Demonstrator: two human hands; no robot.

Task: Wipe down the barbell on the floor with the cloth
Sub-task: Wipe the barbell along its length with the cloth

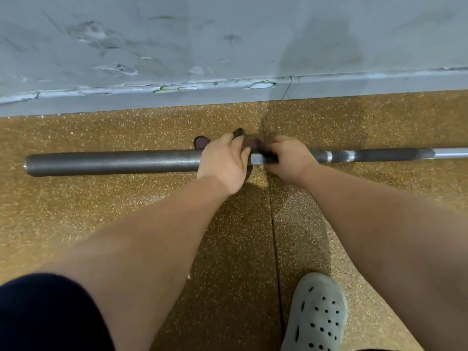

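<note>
The long dark grey steel barbell [111,164] lies on the speckled brown rubber floor [126,211] along its far edge by the grey wall [228,46], and the left hand [224,163] and right hand [288,158] both close around a dark brown cloth [253,144] wrapped on its collar.

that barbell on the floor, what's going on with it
A person is crouched over a long dark grey metal barbell lying on a speckled tan rubber floor, parallel to a scuffed grey wall. Both hands meet at the collar where the thick sleeve joins the thinner shaft: the left hand and right hand press a dark brown cloth around the bar. A grey perforated clog stands nearby.
</note>
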